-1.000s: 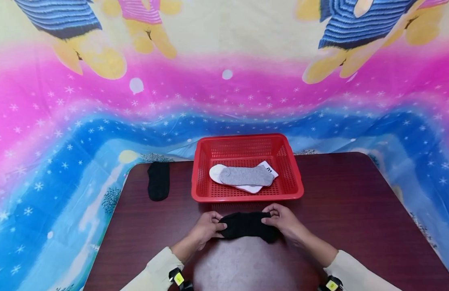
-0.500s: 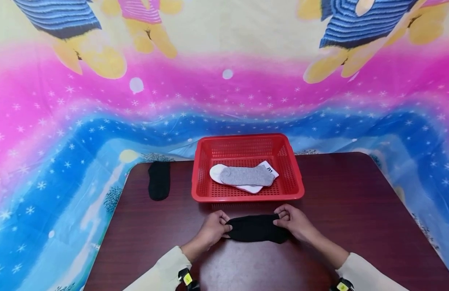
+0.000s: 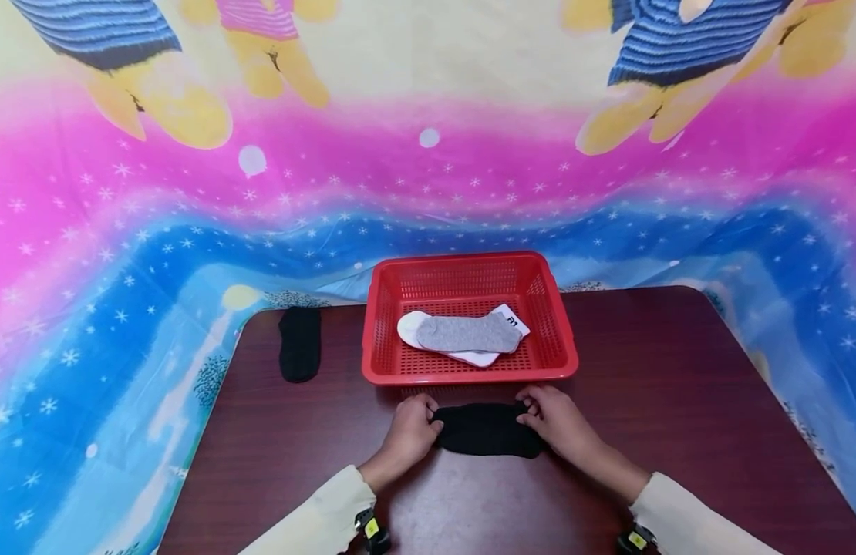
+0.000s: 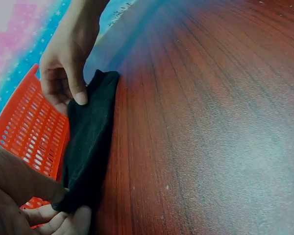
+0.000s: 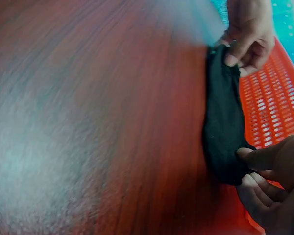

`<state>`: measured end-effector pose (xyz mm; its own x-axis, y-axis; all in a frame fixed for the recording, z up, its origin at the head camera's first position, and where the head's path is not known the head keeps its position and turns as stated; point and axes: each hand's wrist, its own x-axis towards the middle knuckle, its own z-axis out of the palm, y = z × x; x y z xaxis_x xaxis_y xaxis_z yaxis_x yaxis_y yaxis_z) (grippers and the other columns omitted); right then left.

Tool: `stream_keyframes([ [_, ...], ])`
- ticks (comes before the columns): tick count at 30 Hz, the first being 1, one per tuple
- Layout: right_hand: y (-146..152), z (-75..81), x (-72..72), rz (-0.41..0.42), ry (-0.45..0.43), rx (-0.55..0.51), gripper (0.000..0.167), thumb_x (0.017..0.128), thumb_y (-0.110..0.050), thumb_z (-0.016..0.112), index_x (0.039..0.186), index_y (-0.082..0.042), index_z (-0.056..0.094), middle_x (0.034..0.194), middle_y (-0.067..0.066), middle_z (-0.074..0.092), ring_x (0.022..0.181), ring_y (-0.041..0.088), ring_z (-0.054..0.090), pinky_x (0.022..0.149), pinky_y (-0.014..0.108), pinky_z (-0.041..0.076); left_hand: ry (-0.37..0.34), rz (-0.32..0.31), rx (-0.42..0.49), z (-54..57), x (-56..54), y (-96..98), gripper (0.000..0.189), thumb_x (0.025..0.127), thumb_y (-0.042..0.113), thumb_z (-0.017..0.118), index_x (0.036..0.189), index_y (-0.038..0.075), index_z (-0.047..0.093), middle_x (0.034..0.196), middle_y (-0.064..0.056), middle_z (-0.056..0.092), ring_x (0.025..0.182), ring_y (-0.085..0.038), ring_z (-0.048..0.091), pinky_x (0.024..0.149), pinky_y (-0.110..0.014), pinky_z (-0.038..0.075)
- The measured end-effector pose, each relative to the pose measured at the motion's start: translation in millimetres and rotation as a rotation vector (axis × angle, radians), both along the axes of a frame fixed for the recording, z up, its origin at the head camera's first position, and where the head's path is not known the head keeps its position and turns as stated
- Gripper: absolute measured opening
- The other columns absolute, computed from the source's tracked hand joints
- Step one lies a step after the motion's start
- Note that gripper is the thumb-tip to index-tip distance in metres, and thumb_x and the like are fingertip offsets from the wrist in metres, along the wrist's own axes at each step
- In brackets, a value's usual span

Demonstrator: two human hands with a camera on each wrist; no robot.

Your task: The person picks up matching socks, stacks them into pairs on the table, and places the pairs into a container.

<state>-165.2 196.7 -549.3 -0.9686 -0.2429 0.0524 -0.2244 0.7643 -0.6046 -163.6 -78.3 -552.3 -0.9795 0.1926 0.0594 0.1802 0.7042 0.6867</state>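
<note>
Stretched sideways in front of the basket is a black sock (image 3: pixel 486 430), held between both hands. My left hand (image 3: pixel 410 432) pinches its left end, thumb on the near face. At the other end my right hand (image 3: pixel 556 420) pinches the upper right corner between thumb and fingers. The left wrist view shows the black sock (image 4: pixel 92 132) hanging along the red basket wall, with a hand at each end. In the right wrist view the same sock (image 5: pixel 224 115) appears slightly bunched near the left hand's thumb.
A red plastic basket (image 3: pixel 470 379) stands at the table's back, holding a grey sock (image 3: pixel 470 334) on top of white socks (image 3: pixel 410 330). Another black sock (image 3: pixel 299 345) lies flat at the back left of the dark wooden table (image 3: pixel 643 370). A patterned cloth (image 3: pixel 428 185) hangs behind.
Both hands have shifted a little to the right with the black sock since one second ago. The sock is now stretched flatter. The basket and its socks stay in place.
</note>
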Motion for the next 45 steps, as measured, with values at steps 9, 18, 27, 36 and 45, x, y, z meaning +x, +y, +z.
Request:
stream_keyframes([
  [9,-0.1,-10.5,-1.2,0.011,0.054,0.075,0.026,0.082,-0.005,0.083,0.104,-0.007,0.069,0.090,0.002,0.062,0.078,0.008,0.055,0.069,0.025,0.050,-0.016,-0.025,-0.012,1.0,-5.8,-1.9,0.012,0.079,-0.007,0.072,0.081,0.003,0.066,0.069,-0.003,0.061,0.067,-0.010,0.054,0.062,-0.022,0.044],
  [18,-1.4,-12.0,-4.4,0.046,0.054,0.012,0.024,0.084,-0.002,0.081,0.104,-0.005,0.069,0.092,0.004,0.065,0.079,0.007,0.058,0.070,0.024,0.053,-0.058,0.015,0.081,7.9,-13.4,-11.3,0.014,0.074,-0.012,0.072,0.082,-0.003,0.067,0.068,-0.007,0.062,0.064,-0.009,0.054,0.058,-0.021,0.047],
  [27,-3.7,-14.7,-6.7,0.068,0.152,0.051,0.023,0.084,0.004,0.079,0.103,-0.005,0.069,0.093,0.006,0.067,0.081,0.013,0.062,0.071,0.030,0.055,-0.058,-0.014,0.014,0.4,-14.1,-10.6,0.013,0.074,-0.010,0.071,0.082,-0.001,0.068,0.072,-0.001,0.060,0.070,-0.010,0.054,0.064,-0.022,0.047],
  [36,-4.4,-21.1,-8.5,0.049,0.229,0.085,0.025,0.085,0.004,0.078,0.106,-0.005,0.069,0.097,0.008,0.067,0.087,0.020,0.065,0.076,0.039,0.058,-0.051,0.028,0.045,-2.8,-11.4,-8.6,0.015,0.074,-0.009,0.075,0.083,0.001,0.069,0.072,-0.002,0.063,0.069,-0.008,0.056,0.064,-0.020,0.047],
  [45,4.3,-4.2,4.7,0.061,0.266,0.171,0.024,0.088,-0.012,0.080,0.110,-0.011,0.069,0.107,0.003,0.067,0.101,0.020,0.065,0.083,0.041,0.058,-0.020,0.136,0.013,1.2,-4.8,-28.9,0.004,0.089,0.003,0.071,0.089,0.001,0.067,0.076,-0.006,0.067,0.073,-0.017,0.064,0.066,-0.030,0.052],
])
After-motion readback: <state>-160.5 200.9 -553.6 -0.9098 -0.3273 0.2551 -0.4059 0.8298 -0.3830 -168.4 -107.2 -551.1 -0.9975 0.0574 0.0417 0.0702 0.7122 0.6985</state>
